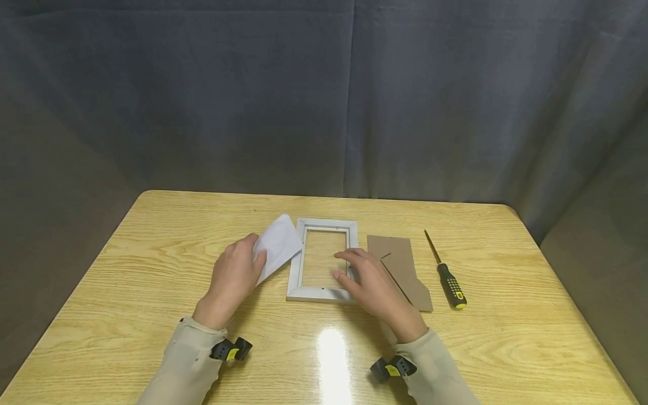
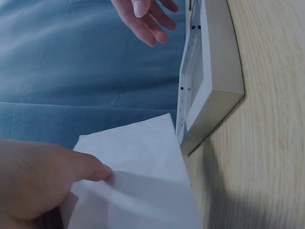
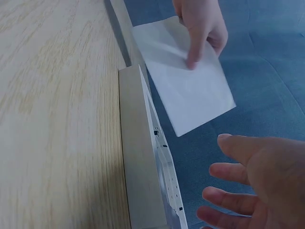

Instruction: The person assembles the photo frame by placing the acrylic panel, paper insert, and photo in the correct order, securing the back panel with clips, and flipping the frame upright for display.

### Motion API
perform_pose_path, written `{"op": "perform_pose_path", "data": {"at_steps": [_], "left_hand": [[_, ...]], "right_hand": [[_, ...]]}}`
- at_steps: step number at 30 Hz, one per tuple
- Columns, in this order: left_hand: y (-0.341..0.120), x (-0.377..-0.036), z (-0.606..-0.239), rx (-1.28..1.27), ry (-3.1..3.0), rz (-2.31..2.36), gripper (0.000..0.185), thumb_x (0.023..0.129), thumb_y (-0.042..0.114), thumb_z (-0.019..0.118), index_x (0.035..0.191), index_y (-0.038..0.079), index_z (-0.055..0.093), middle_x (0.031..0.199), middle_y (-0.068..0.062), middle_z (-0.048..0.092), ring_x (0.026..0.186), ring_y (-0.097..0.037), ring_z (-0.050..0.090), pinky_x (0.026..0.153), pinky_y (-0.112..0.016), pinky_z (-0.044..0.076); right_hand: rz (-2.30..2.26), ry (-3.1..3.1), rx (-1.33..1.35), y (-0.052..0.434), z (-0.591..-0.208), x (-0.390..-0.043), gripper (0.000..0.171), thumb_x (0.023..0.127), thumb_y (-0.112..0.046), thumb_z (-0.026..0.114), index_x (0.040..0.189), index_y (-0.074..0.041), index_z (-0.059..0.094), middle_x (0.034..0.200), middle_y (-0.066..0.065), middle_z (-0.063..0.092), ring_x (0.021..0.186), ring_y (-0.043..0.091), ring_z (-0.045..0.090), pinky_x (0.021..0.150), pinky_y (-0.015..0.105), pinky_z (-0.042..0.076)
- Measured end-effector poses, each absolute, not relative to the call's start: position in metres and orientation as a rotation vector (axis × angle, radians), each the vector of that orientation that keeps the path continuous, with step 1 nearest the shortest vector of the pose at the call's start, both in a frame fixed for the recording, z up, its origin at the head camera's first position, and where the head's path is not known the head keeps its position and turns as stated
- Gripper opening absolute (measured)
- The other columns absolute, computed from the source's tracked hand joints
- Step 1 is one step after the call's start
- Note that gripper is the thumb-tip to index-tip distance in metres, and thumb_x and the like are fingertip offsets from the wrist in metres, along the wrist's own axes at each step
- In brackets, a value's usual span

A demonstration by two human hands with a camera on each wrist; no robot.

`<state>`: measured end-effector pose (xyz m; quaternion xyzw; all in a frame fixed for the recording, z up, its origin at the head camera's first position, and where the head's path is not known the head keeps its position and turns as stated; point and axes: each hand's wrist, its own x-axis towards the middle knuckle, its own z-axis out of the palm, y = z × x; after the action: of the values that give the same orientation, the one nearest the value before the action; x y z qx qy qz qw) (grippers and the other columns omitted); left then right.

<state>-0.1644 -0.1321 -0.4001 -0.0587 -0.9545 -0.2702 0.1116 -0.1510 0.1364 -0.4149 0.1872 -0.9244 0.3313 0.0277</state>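
My left hand (image 1: 234,274) pinches a white rectangular sheet of paper (image 1: 279,242) between thumb and fingers, tilted beside the frame's left side. In the left wrist view the thumb presses on the face of the paper (image 2: 143,167). A white picture frame (image 1: 295,275) lies on the table between the hands, and the tabletop's wood grain shows through its opening. Over the frame's right side hovers my right hand (image 1: 372,284), fingers spread and holding nothing. The right wrist view shows that hand's fingers (image 3: 233,202) apart from both paper and frame (image 3: 138,157).
A brown backing board (image 1: 395,253) with a dark slit lies just right of the frame, partly behind the right hand. Farther right is a screwdriver (image 1: 449,284) with a black and yellow handle. A dark grey curtain (image 1: 324,101) hangs behind the wooden table (image 1: 506,349).
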Motion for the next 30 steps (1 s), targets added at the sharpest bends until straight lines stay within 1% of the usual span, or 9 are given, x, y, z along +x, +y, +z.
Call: {"op": "perform_pose_path", "data": {"at_steps": [3,6,9,11,14,22,30], "left_hand": [[-0.13,-0.164,-0.396,-0.16,-2.766,-0.831,0.036,0.098,0.01,0.061,0.123,-0.015,0.062,0.115,-0.035,0.068,0.1,-0.047,0.071,0.079,-0.056,0.059],[-0.129,-0.163,-0.394,-0.143,-2.731,-0.838,0.036,0.098,0.013,0.061,0.123,-0.013,0.064,0.114,-0.034,0.069,0.098,-0.046,0.072,0.077,-0.057,0.059],[-0.128,-0.161,-0.39,-0.125,-2.697,-0.855,0.036,0.097,0.015,0.062,0.124,-0.008,0.065,0.114,-0.032,0.07,0.097,-0.046,0.072,0.075,-0.058,0.059],[-0.127,-0.16,-0.388,-0.113,-2.676,-0.879,0.035,0.096,0.016,0.064,0.123,-0.005,0.065,0.114,-0.03,0.071,0.098,-0.046,0.073,0.075,-0.059,0.058],[-0.126,-0.159,-0.386,-0.105,-2.661,-0.912,0.034,0.095,0.017,0.067,0.123,-0.003,0.066,0.114,-0.029,0.072,0.099,-0.045,0.073,0.078,-0.059,0.058],[-0.121,-0.159,-0.385,-0.091,-2.649,-1.009,0.032,0.093,0.015,0.067,0.119,-0.002,0.068,0.111,-0.027,0.073,0.095,-0.042,0.074,0.074,-0.055,0.059],[-0.116,-0.16,-0.386,-0.099,-2.613,-1.131,0.029,0.091,0.01,0.066,0.118,-0.002,0.067,0.109,-0.023,0.074,0.097,-0.036,0.073,0.08,-0.052,0.057]], "right_hand": [[1.023,-2.851,0.575,0.136,-0.415,-0.152,0.039,0.097,-0.027,0.068,0.129,-0.004,0.067,0.135,0.017,0.063,0.129,0.036,0.058,0.111,0.052,0.045],[1.018,-2.85,0.569,0.136,-0.416,-0.152,0.038,0.097,-0.026,0.068,0.128,-0.004,0.067,0.135,0.016,0.063,0.129,0.036,0.058,0.11,0.052,0.045],[1.007,-2.851,0.564,0.136,-0.416,-0.152,0.038,0.097,-0.026,0.069,0.128,-0.004,0.067,0.136,0.017,0.063,0.13,0.035,0.058,0.11,0.053,0.045],[1.003,-2.852,0.56,0.136,-0.416,-0.152,0.038,0.097,-0.026,0.069,0.128,-0.004,0.067,0.136,0.017,0.063,0.13,0.035,0.057,0.11,0.053,0.045],[0.994,-2.851,0.556,0.137,-0.416,-0.152,0.038,0.097,-0.025,0.069,0.128,-0.005,0.067,0.135,0.016,0.063,0.13,0.035,0.057,0.11,0.052,0.045],[0.993,-2.848,0.554,0.137,-0.415,-0.153,0.038,0.097,-0.026,0.068,0.129,-0.005,0.066,0.136,0.016,0.063,0.131,0.035,0.057,0.11,0.053,0.045],[0.979,-2.874,0.556,0.137,-0.414,-0.152,0.041,0.098,-0.028,0.067,0.131,-0.005,0.065,0.139,0.018,0.061,0.133,0.036,0.055,0.112,0.054,0.043]]}}
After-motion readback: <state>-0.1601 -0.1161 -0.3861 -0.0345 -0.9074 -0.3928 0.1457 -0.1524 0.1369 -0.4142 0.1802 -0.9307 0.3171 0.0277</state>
